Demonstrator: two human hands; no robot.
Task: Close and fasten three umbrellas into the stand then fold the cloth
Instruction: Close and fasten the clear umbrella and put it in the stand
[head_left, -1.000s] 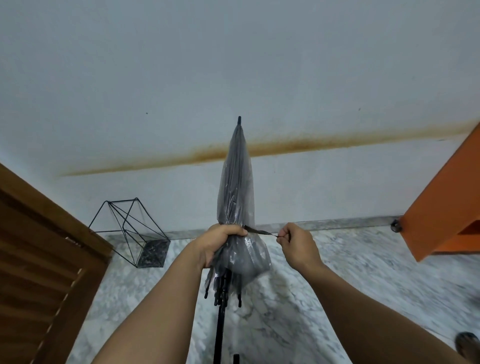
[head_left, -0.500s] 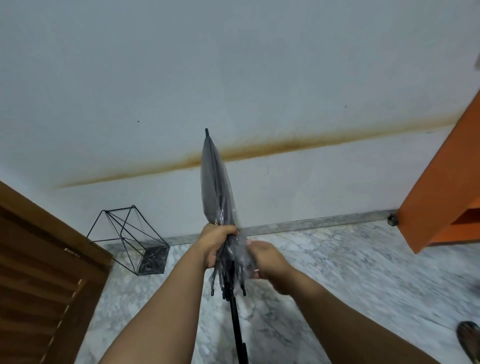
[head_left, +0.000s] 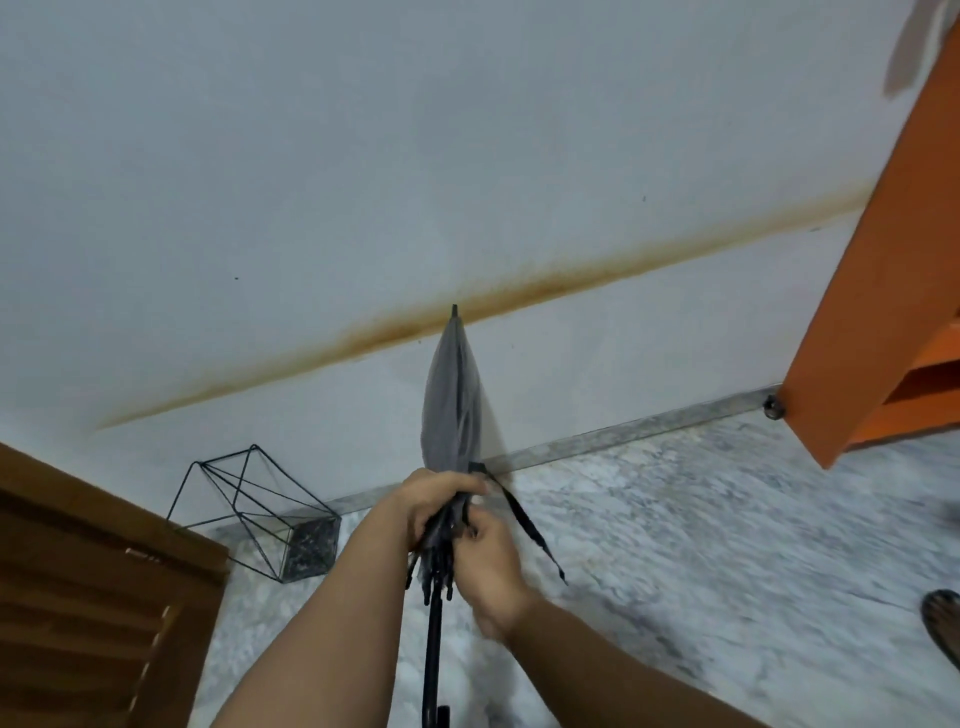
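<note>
Wall (head_left: 363, 156) fills the upper frame, pale, with a rusty stain streaking across it, and marble floor (head_left: 701, 519) takes the lower right. Brown louvred door (head_left: 78, 597) sits at lower left, an orange cabinet (head_left: 883, 312) juts in from the right edge. Now the umbrella (head_left: 452, 395), centre frame: grey canopy gathered shut, long axis running from the tip near the stain straight down the middle to the black shaft at the bottom edge. Wire stand (head_left: 260, 514) waits on the floor at left centre, against the wall, well apart from the umbrella and down-left of it, with nothing between them.

Left hand (head_left: 436, 499) grips the bunched canopy just above the rib ends, fingers wrapped right round it. Right hand (head_left: 485, 566) is just below and beside it, fingers curled in at the rib ends; it looks to be pinching the folds there, though blur makes the exact hold hard to read. And there's the strap (head_left: 524, 519), dangling loose to the right of both hands, unfastened! Right hand is the nearer one, so that's likely the hand to catch it and wrap it round. A sandalled foot (head_left: 943, 623) peeks in at the far right edge.
</note>
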